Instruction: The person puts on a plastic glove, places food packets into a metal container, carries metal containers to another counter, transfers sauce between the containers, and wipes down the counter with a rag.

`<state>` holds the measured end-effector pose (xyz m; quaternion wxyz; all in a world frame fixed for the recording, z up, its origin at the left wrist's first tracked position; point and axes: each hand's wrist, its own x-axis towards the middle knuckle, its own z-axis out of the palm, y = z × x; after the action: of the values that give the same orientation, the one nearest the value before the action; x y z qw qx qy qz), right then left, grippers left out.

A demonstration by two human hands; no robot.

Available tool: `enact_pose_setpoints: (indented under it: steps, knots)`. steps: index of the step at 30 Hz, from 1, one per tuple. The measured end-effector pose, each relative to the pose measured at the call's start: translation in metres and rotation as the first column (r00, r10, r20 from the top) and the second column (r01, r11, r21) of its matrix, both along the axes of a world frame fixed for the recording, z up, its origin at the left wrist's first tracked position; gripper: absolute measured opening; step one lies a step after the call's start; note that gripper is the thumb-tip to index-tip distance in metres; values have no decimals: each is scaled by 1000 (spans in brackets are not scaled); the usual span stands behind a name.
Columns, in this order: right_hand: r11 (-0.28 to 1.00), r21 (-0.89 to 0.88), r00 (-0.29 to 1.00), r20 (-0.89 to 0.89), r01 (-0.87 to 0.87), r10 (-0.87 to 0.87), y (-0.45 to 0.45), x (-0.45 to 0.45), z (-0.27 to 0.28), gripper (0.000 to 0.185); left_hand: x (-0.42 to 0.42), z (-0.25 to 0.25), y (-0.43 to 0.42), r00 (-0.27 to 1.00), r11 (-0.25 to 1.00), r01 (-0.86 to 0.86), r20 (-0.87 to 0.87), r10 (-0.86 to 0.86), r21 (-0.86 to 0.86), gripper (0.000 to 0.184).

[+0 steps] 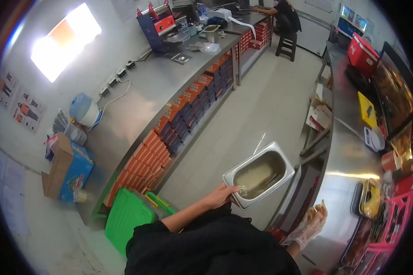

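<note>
A rectangular steel pan (283,160) is held out over the floor, tilted, with some cloudy liquid or residue inside. My left hand (220,195) grips its near left rim, the thumb over the edge. To the right, my right hand (309,224) wears a clear plastic glove and is raised beside the right steel counter (337,192), apart from the pan. Its fingers are curled, and whether anything small lies in them is hidden. A container of yellow food (371,199) stands on the counter to the right of that hand.
Stacked orange boxes (142,160) fill the shelf under the left counter (137,98). A green lidded bin (128,220) stands at lower left. Along the right counter are a yellow board (367,109), a scale (374,139) and pink baskets (397,220). A person (287,16) sits far back.
</note>
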<state>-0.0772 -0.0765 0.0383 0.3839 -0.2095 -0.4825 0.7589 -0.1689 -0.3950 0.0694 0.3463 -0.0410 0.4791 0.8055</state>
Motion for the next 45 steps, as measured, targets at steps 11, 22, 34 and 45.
enact_pose_setpoints:
  steps: [11,22,34,45]
  knots:
    - [870,-485,980,114,-87,161,24,-273,14,34,-246,-35,-11,928,927,-373,26,372,29,37]
    - [567,-570,797,-326,-595,509,124,-667,27,43,-535,0,79,724,678,-678,98,683,282,40]
    - [299,-539,479,-231,-788,847,10,-1037,37,36,-796,17,42,540,551,-803,-113,834,226,50]
    - [-93,-251,-162,269,-963,949,-201,-1278,34,29,-875,25,24,55,57,-997,-42,998,51,50]
